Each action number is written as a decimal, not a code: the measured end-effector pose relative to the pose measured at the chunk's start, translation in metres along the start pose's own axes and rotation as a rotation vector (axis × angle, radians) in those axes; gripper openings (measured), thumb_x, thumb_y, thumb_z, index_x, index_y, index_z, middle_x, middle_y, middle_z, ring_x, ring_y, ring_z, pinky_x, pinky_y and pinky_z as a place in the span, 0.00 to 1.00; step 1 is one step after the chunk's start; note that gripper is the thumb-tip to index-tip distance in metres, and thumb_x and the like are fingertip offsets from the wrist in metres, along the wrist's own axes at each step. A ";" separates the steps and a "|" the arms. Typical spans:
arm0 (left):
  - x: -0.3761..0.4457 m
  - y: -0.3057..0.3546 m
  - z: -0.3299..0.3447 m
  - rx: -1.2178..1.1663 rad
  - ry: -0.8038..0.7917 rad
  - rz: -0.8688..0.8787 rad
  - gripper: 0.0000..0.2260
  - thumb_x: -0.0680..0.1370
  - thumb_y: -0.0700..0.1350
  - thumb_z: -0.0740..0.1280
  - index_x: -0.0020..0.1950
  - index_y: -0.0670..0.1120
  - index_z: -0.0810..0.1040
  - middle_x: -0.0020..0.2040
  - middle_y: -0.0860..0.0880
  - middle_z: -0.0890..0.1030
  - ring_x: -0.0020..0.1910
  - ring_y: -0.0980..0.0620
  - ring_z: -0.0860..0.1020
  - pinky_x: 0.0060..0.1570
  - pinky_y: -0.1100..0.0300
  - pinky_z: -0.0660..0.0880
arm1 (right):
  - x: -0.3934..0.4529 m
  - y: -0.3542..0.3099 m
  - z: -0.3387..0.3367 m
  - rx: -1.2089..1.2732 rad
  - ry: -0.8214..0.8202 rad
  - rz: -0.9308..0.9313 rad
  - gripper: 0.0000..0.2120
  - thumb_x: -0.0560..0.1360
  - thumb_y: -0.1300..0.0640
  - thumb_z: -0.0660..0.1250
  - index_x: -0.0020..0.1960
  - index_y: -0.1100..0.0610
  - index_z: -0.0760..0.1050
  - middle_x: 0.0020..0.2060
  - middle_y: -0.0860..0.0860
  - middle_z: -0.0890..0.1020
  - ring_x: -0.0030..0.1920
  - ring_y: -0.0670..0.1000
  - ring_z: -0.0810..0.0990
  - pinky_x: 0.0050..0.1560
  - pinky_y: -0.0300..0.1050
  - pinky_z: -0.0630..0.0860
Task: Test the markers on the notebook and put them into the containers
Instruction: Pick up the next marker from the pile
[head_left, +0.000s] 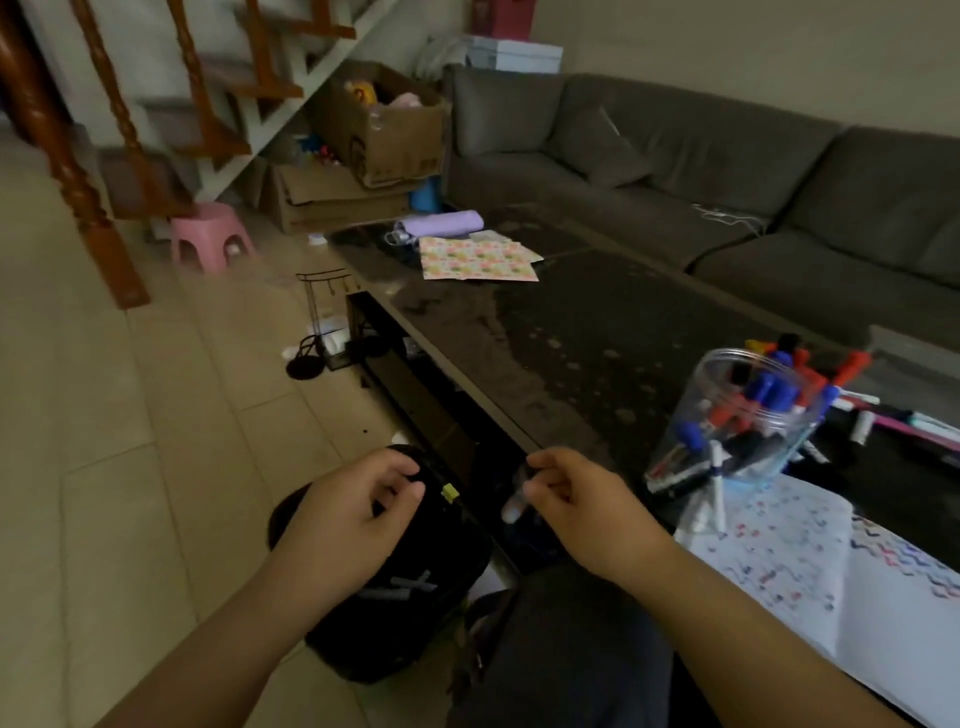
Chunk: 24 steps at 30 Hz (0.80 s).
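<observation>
Seated at a dark tabletop (597, 332), we hold both hands out over the floor beside it.

A grey sofa (727, 171) runs behind. On the tabletop's right end lies the open notebook (810, 551), covered in coloured scribbles, with a clear container (748, 415) full of markers tipped on its side just above it. A black bag (405, 613) sits below our left hand (353, 514), whose fingers are curled, seemingly empty. Our right hand (576, 509) pinches a blurred marker (517, 499) off the tabletop's edge.
</observation>
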<state>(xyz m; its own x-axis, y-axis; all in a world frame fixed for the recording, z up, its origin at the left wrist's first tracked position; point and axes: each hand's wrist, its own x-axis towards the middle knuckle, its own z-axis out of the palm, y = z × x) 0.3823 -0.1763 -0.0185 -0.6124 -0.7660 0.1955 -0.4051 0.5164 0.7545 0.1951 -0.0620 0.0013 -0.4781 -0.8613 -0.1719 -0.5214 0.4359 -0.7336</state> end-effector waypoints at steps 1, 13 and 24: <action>0.005 0.009 0.007 -0.011 -0.028 0.033 0.05 0.76 0.49 0.65 0.51 0.56 0.76 0.44 0.60 0.79 0.45 0.67 0.75 0.43 0.73 0.72 | -0.007 0.006 -0.009 0.017 0.043 -0.016 0.13 0.79 0.54 0.62 0.63 0.51 0.71 0.42 0.40 0.78 0.44 0.37 0.77 0.43 0.26 0.71; 0.035 0.157 0.167 -0.122 -0.384 0.502 0.04 0.72 0.49 0.68 0.45 0.52 0.79 0.37 0.55 0.80 0.39 0.60 0.77 0.39 0.72 0.71 | -0.105 0.133 -0.132 0.030 0.554 0.225 0.06 0.78 0.52 0.64 0.54 0.44 0.72 0.45 0.43 0.80 0.47 0.42 0.78 0.47 0.29 0.72; 0.052 0.241 0.316 0.075 -0.517 0.711 0.11 0.78 0.49 0.61 0.60 0.52 0.74 0.55 0.55 0.76 0.54 0.57 0.73 0.52 0.66 0.69 | -0.137 0.262 -0.221 -0.047 0.762 0.609 0.14 0.79 0.54 0.63 0.63 0.52 0.73 0.56 0.49 0.79 0.48 0.44 0.77 0.47 0.33 0.71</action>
<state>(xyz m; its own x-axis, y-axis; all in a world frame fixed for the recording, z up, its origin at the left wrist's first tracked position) 0.0389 0.0290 -0.0247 -0.9595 0.0059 0.2815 0.1563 0.8428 0.5150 -0.0323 0.2279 -0.0223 -0.9952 -0.0927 -0.0303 -0.0530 0.7746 -0.6302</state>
